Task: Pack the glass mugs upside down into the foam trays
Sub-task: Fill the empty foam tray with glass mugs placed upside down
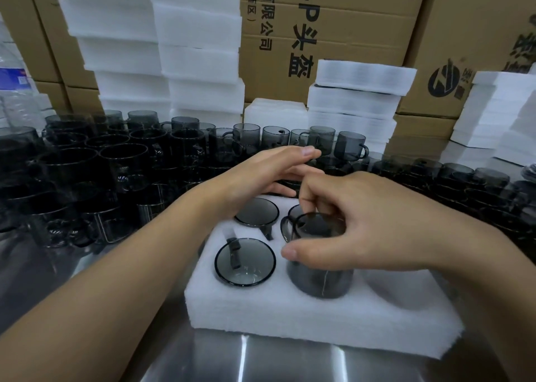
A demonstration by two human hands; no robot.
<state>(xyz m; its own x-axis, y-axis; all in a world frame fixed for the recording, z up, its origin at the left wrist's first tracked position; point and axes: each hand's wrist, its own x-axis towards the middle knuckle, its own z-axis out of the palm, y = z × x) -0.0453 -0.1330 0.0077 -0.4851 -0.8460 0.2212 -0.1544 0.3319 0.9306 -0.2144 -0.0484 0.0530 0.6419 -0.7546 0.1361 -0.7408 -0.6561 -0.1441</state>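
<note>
Foam tray [290,318]: apparently three inverted mugs [245,262].

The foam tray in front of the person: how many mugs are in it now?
4 visible: near-left pocket, far-left, far-middle mostly hidden, and one the right hand lowers near-middle. Hands may hide more.

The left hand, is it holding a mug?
No, the left hand is open and empty above the foam tray, while the right hand grips the smoky glass mug.
</note>
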